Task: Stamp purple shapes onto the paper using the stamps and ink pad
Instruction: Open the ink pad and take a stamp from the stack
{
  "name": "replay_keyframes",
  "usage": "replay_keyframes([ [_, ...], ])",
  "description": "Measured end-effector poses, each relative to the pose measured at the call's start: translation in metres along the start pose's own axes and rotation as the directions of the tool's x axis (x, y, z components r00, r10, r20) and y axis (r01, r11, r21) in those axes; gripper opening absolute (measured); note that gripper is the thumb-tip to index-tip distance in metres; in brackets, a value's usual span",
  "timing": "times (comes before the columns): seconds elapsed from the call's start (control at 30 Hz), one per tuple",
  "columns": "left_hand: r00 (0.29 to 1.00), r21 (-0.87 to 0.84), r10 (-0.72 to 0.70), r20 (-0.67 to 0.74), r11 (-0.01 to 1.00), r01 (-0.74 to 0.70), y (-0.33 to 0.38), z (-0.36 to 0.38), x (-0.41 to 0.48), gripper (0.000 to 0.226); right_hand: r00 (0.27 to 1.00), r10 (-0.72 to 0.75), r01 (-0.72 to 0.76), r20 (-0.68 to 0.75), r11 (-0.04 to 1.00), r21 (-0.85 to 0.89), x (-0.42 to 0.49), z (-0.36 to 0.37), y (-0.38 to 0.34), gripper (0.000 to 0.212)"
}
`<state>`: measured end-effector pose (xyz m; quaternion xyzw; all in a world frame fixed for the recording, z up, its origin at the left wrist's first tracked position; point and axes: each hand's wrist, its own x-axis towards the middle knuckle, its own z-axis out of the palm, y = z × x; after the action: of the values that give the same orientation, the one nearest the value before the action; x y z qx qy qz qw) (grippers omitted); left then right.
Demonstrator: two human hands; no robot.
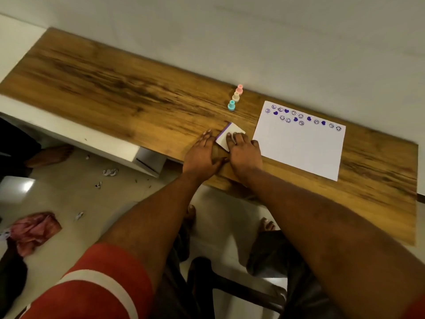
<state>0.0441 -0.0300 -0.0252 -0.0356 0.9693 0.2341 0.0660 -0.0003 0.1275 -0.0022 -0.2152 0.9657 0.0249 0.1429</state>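
Note:
A white ink pad case point(232, 132) with a purple edge lies on the wooden table point(115, 88), its lid down. My left hand point(202, 155) rests against its left side. The fingers of my right hand point(243, 150) press on its top. To the right lies a white paper point(299, 146) with purple smiley faces and hearts stamped along its far edge. Three small stamps stand in a row behind the pad: a pink stamp point(239, 89), a cream stamp point(236, 97) and a teal stamp point(231, 105).
The table runs along a white wall point(276, 42). A white drawer unit point(147, 160) sits under its front left. On the tiled floor lie paper scraps point(110, 172) and a pink cloth point(34, 231). My bare feet show below the table edge.

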Motion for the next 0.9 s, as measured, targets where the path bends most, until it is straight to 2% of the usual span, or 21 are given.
replay_keyframes([
  [0.13, 1.0, 0.0, -0.008, -0.029, 1.0, 0.008, -0.003, 0.002, -0.008, 0.092, 0.999, -0.026, 0.028, 0.033, 0.998, -0.055, -0.004, -0.002, -0.007, 0.074],
  [0.3, 0.999, -0.061, 0.04, -0.031, 0.997, -0.042, -0.009, -0.003, -0.015, 0.078, 0.993, -0.114, 0.117, 0.032, 0.985, -0.126, -0.014, 0.0, -0.013, 0.068],
  [0.43, 0.999, -0.072, 0.039, -0.002, 0.997, -0.039, -0.02, -0.005, -0.016, 0.077, 0.969, -0.249, 0.249, 0.003, 0.968, -0.022, 0.0, -0.006, 0.009, 0.055],
  [0.57, 1.0, -0.056, -0.018, -0.023, 0.998, 0.017, -0.028, -0.001, -0.018, 0.079, 0.92, -0.387, 0.384, 0.056, 0.921, 0.058, 0.016, -0.014, 0.039, 0.065],
  [0.67, 0.999, -0.116, -0.046, -0.011, 0.992, 0.044, -0.028, 0.001, -0.016, 0.081, 0.916, -0.397, 0.387, 0.061, 0.913, 0.131, 0.024, -0.012, 0.049, 0.065],
  [0.9, 0.995, -0.212, -0.094, -0.037, 0.974, 0.084, -0.03, 0.005, -0.012, 0.079, 0.893, -0.438, 0.427, 0.098, 0.897, 0.115, 0.036, -0.012, 0.058, 0.072],
])
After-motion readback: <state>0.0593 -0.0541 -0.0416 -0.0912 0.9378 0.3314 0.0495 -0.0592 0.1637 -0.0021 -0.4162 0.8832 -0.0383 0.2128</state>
